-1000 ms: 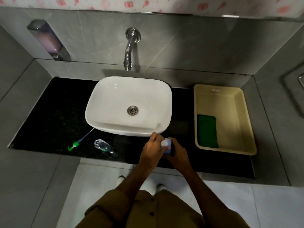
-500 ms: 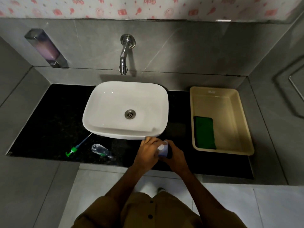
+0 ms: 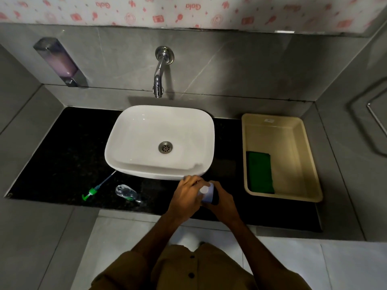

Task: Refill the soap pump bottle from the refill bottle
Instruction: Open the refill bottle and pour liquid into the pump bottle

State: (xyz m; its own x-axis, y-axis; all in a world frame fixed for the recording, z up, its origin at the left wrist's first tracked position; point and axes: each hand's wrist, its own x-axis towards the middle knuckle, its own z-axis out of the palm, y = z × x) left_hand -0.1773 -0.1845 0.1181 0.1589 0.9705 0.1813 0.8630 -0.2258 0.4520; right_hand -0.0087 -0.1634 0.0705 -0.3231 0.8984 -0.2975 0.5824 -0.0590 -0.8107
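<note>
A pale blue refill bottle [image 3: 207, 194] with a white cap stands on the black counter [image 3: 62, 155] in front of the basin. My right hand [image 3: 223, 200] grips its body from the right. My left hand [image 3: 186, 195] is closed around its top at the white cap. To the left, the clear soap pump bottle [image 3: 125, 192] lies on its side on the counter, uncapped. Its green pump head with a long tube [image 3: 95, 190] lies apart, further left.
A white basin [image 3: 129, 130] sits mid-counter under a chrome tap [image 3: 160, 78]. A cream tub [image 3: 293, 130] holding a green sponge [image 3: 259, 172] stands at the right. A wall soap dispenser [image 3: 60, 61] hangs at the back left. Grey tiled walls enclose the counter.
The view has tilted and shifted slightly. Both hands stay on the refill bottle, with the left hand's fingers shifting around the cap. The pump bottle and pump head have not moved.
</note>
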